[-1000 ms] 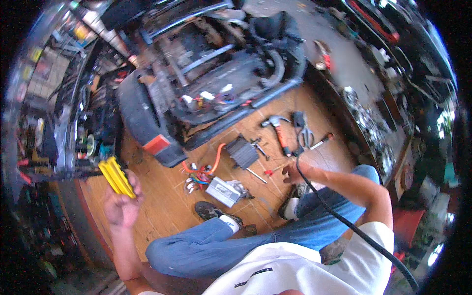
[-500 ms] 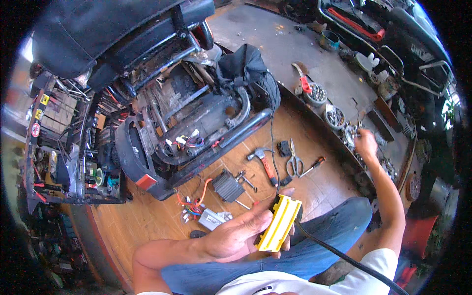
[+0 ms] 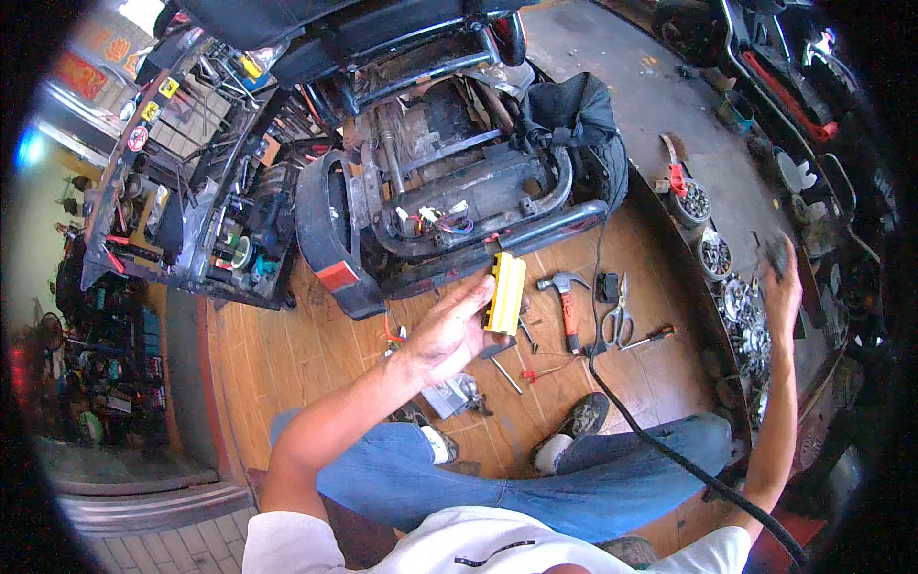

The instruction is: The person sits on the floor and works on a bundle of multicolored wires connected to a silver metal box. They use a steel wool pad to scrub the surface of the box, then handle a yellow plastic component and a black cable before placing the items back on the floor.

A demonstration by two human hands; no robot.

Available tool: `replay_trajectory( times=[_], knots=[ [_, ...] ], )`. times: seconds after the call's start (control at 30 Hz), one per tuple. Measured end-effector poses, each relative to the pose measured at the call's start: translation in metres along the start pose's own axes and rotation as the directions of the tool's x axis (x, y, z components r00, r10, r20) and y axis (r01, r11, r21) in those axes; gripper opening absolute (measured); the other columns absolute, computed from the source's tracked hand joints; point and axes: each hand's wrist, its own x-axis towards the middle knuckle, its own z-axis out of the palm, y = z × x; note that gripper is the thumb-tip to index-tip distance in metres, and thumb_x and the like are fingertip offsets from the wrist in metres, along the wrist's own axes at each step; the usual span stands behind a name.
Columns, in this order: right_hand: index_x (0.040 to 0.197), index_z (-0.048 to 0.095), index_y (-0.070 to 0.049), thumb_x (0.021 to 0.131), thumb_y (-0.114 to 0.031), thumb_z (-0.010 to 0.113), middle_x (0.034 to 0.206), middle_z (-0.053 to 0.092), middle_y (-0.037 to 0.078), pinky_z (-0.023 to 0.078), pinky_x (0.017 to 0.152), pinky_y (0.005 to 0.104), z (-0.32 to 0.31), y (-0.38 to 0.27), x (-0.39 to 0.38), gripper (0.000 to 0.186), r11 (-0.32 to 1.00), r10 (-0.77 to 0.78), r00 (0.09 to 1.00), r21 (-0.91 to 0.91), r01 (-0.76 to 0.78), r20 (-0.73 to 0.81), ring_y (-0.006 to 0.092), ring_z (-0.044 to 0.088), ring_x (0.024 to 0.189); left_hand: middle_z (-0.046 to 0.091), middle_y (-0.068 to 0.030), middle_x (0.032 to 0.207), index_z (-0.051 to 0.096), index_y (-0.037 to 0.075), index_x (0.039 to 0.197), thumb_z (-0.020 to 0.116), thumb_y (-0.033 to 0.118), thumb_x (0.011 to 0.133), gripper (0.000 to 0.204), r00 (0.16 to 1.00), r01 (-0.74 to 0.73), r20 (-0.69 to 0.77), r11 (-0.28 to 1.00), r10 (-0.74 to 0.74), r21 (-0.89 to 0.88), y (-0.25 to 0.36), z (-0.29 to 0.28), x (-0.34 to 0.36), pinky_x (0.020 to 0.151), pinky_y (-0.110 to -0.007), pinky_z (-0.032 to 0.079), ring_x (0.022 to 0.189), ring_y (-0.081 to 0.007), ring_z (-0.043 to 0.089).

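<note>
My left hand (image 3: pixel 449 330) is closed round a yellow-and-white ridged plastic block (image 3: pixel 506 295), raised over the wooden-looking tiled floor near the vehicle frame (image 3: pixel 469 182). My right hand (image 3: pixel 784 287) reaches out to the far right, above the tray of loose metal parts (image 3: pixel 746 311). A small dark piece (image 3: pixel 775 253) shows at its fingertips, too blurred to name. Below the frame lie a claw hammer (image 3: pixel 570 316) with a red handle, scissors (image 3: pixel 620 320), a screwdriver (image 3: pixel 650 337) and a silver box (image 3: pixel 449 394).
A black cable (image 3: pixel 660 445) runs across my lap to the floor. Tubs of small hardware (image 3: pixel 714 253) stand along the metal edge at right, beside a red-handled tool (image 3: pixel 675 172). A cluttered rack of tools (image 3: pixel 182 182) stands at left. My shoes (image 3: pixel 583 416) rest on the floor.
My left hand has moved forward with the yellow-and-white block, away from my lap. My right hand has shifted off the metal parts to the right. The view has swung, showing more at left.
</note>
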Motion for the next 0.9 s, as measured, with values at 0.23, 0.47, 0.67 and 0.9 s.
replay_trajectory(
  times=[0.23, 0.47, 0.67, 0.9],
  knots=[
    [0.124, 0.070, -0.001, 0.096, -0.026, 0.075, 0.107, 0.074, 0.006, 0.054, 0.085, 0.0315, 0.057, -0.324, -0.043, 0.038, 0.712, -0.418, 0.750, 0.698, -0.081, 0.513, 0.0126, 0.066, 0.095, 0.061, -0.0055, 0.140, 0.045, 0.014, 0.154, 0.058, 0.017, 0.106, 0.049, 0.973, -0.190, -0.084, 0.954, 0.214, 0.233, 0.004, 0.000, -0.027, 0.102, -0.043, 0.056, 0.124, -0.0182, 0.062],
    [0.115, 0.067, 0.001, 0.088, -0.004, 0.075, 0.088, 0.070, 0.007, 0.050, 0.071, 0.0278, 0.098, -0.419, -0.109, 0.028, 0.848, -0.357, 0.670, 0.527, -0.059, 0.651, 0.0092, 0.060, 0.079, 0.058, -0.0054, 0.141, 0.036, 0.017, 0.160, 0.063, 0.013, 0.103, 0.064, 0.935, -0.328, -0.075, 0.926, 0.347, 0.187, 0.017, -0.020, -0.071, 0.095, -0.040, 0.060, 0.118, -0.0192, 0.065],
    [0.130, 0.064, 0.002, 0.092, -0.009, 0.077, 0.113, 0.071, 0.011, 0.052, 0.093, 0.0304, 0.119, -0.418, -0.134, 0.042, 0.668, -0.486, 0.691, 0.737, -0.100, 0.534, 0.0141, 0.064, 0.104, 0.067, -0.0046, 0.124, 0.041, 0.018, 0.158, 0.068, 0.016, 0.101, 0.063, 0.895, -0.378, -0.114, 0.870, 0.430, 0.315, 0.014, -0.034, -0.080, 0.090, -0.035, 0.062, 0.111, -0.0143, 0.067],
    [0.108, 0.070, 0.003, 0.094, -0.009, 0.076, 0.092, 0.071, 0.002, 0.052, 0.077, 0.0263, 0.133, -0.419, -0.137, 0.019, 0.636, -0.352, 0.755, 0.733, -0.241, 0.554, 0.0070, 0.062, 0.086, 0.067, -0.0047, 0.123, 0.044, 0.016, 0.157, 0.070, 0.017, 0.100, 0.062, 0.921, -0.315, -0.109, 0.881, 0.373, 0.353, 0.011, -0.036, -0.076, 0.089, -0.034, 0.061, 0.110, -0.0139, 0.067]
  ],
)
